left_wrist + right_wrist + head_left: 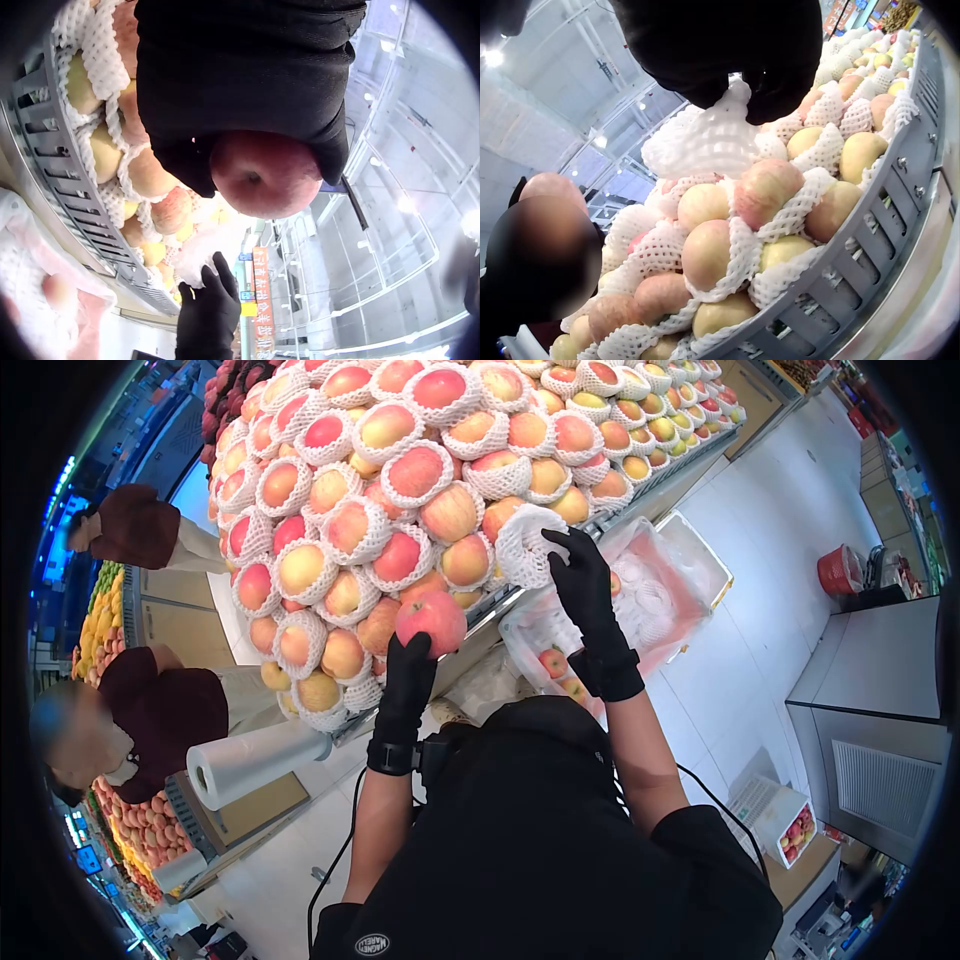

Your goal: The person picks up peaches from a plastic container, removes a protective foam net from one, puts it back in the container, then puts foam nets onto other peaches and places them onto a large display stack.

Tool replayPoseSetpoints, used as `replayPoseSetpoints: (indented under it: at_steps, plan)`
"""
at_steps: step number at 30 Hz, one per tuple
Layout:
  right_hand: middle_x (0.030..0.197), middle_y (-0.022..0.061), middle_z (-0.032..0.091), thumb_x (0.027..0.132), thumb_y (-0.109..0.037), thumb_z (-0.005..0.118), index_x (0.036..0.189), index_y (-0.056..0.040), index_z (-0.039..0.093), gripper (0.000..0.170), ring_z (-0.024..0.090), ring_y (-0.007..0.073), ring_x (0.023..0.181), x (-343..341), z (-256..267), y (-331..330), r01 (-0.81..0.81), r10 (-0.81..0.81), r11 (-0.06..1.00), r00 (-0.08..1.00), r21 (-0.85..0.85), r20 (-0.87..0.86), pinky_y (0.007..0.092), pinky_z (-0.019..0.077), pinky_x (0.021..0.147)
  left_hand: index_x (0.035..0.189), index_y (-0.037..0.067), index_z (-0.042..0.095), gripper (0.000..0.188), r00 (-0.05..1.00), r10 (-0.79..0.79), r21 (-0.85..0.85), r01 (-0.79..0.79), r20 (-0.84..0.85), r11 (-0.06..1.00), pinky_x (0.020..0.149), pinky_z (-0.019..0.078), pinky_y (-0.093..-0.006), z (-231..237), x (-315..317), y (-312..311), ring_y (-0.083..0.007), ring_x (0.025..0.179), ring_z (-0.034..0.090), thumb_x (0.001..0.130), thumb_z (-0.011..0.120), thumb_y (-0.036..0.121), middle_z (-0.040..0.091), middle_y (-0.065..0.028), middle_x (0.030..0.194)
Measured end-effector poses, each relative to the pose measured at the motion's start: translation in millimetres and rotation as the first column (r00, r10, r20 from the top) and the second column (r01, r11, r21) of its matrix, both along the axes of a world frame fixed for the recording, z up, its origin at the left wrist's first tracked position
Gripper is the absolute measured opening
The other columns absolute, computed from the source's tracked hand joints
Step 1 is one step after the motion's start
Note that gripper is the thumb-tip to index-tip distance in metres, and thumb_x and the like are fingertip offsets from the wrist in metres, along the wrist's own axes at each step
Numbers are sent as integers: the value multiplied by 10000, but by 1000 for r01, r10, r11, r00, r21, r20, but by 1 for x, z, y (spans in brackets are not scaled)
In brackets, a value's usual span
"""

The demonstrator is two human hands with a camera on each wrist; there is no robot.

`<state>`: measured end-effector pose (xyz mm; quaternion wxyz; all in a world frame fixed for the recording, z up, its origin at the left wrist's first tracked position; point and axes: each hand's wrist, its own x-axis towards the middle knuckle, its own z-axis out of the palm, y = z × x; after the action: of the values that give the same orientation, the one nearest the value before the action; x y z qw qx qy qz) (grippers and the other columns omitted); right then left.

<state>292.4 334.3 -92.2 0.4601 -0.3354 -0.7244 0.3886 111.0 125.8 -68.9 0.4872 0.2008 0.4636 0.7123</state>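
While left hand (pixel 405 685) grips a bare apple (pixel 432 622), right hand (pixel 588 588) pinches a foam net (pixel 528 550), roughly at the apple's two o'clock.

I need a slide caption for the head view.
Left hand holds an apple, right hand a foam net, beside piled fruit.

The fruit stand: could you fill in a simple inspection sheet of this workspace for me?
Surface: grey slatted rack, heaped with fruit, mostly in white foam nets.
Job's things: one bare reddish apple; white foam netting, number of pieces unclear.
Clutter: plastic-lined box beside the rack, containing apples and white material.
Hands: left hand holds the bare apple; right hand pinches the netting.
Cables: black cable on each side of the body; ends unclear.
Surroundings: two people in dark red tops, clear plastic roll, red bucket, tiled floor.
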Motion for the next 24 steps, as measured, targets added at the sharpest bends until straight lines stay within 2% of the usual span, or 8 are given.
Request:
replayPoseSetpoints:
  at_steps: [2,3,6,9,14,16,22,24]
  plan:
    - [1162,184,574,793,2,618,1170,-93,622,390,568,347,1074,-7,8,-10,-59,59,998,998,-37,22,379,462,915,1323,-9,412,677,989,40,26,-44,139,999,1002,428,-400,-10,-4,5,-250,1168,523,821,662,370,525,-114,1250]
    - [1177,187,563,791,-2,624,1180,-94,617,399,564,349,1081,-11,12,-16,-68,69,997,997,-34,41,381,463,913,1326,-7,410,677,976,59,38,-69,209,997,1012,419,-406,-9,-5,8,-250,1177,518,822,661,369,522,-116,1256]
    - [1259,193,500,780,-10,649,1234,-105,586,467,553,349,1095,-21,19,-30,-119,123,992,983,-37,134,375,488,870,1377,2,332,705,979,-100,128,77,178,989,1082,346,-383,-1,-6,16,-262,1250,444,858,601,397,450,-125,1321]
    - [1289,181,476,772,-10,659,1258,-111,570,504,560,324,1088,-30,31,-46,-180,196,976,970,-122,141,346,502,824,1326,-20,403,636,986,-79,101,65,146,993,1030,403,-391,14,1,23,-239,1194,509,840,651,306,515,-118,1274]
    - [1307,160,462,759,-61,699,1352,-145,480,638,514,263,1145,-31,34,-56,-369,382,922,916,-123,118,320,487,821,1216,-43,527,481,1000,4,-23,-4,-14,1000,922,468,-333,25,9,37,-180,1038,590,893,613,303,602,-103,1136]
    - [1306,145,466,759,-109,725,1374,-146,451,674,496,244,1165,-28,39,-58,-468,483,869,873,-161,72,323,475,843,1213,-45,528,498,998,10,-127,-17,-55,992,903,476,-326,32,8,37,-175,1037,588,885,626,318,607,-102,1127]
    - [1285,114,494,744,-197,784,1348,-55,442,709,522,194,1136,-37,46,-65,-495,521,708,848,-504,-100,329,466,890,1223,-44,521,516,939,42,-141,-95,-342,985,889,482,-315,33,14,40,-171,1035,588,854,690,277,615,-111,1114]
    - [1273,115,508,733,-176,787,1343,-34,431,720,531,189,1132,-39,42,-64,-512,512,703,846,-493,-150,336,471,906,1235,-36,517,527,921,31,-108,-79,-389,991,892,484,-321,39,17,40,-178,1039,586,840,712,254,606,-115,1135]
